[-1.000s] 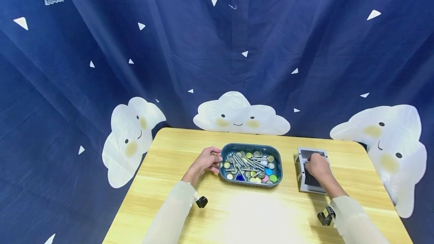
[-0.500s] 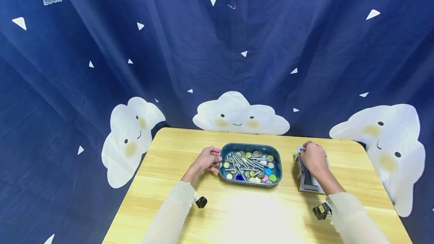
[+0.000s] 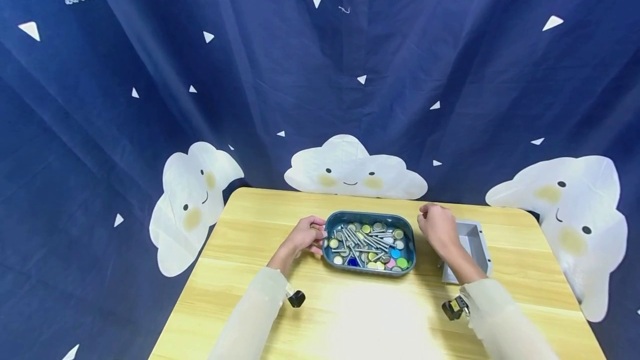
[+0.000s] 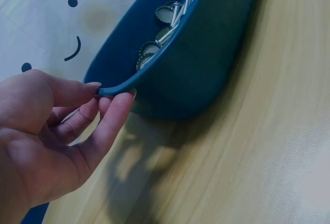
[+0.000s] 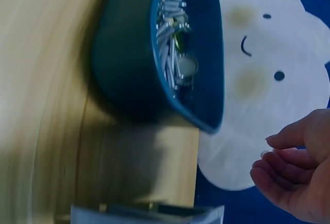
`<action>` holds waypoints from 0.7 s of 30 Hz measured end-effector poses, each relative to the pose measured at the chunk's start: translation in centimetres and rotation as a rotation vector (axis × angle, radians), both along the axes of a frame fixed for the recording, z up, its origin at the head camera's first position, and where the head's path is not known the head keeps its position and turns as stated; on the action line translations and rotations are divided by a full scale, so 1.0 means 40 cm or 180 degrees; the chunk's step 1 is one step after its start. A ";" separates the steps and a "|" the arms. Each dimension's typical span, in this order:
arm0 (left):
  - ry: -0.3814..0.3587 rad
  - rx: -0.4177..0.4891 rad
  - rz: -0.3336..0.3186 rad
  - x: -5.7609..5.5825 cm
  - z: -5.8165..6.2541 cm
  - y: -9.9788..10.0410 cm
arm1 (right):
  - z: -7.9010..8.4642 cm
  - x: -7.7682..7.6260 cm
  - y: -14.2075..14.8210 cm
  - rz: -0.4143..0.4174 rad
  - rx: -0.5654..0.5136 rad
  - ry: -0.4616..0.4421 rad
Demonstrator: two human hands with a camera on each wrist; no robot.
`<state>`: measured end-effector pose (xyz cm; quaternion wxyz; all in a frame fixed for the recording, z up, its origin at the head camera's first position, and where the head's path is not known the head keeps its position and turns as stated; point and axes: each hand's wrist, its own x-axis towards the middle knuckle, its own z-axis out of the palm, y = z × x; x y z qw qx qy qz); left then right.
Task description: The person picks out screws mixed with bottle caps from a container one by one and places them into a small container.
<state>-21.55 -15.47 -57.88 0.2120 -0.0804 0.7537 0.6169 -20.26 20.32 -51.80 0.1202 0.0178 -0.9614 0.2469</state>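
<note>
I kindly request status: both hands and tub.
Left hand pinches tub rim. Right hand near tub, nothing visibly held. Bottle caps, metal rods inside. Grey box aside, likely not blocking.

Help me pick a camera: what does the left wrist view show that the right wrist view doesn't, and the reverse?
Only the left wrist view: the left hand, pinching the rim of the teal tray.
Only the right wrist view: the right hand, fingers curled, apart from the tray, and a blurred edge of the gray box.
Both: the tray, with bottle caps and metal fasteners, the wooden table and a cloud print.
</note>
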 end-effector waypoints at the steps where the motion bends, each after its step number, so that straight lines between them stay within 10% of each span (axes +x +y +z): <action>1: -0.0005 -0.0001 0.0001 0.000 0.001 0.001 | -0.001 -0.001 -0.010 0.0003 -0.0030 -0.0030; 21: -0.0010 0.0040 0.0033 -0.001 -0.005 -0.003 | -0.090 -0.024 -0.177 0.0603 -0.0223 -0.0663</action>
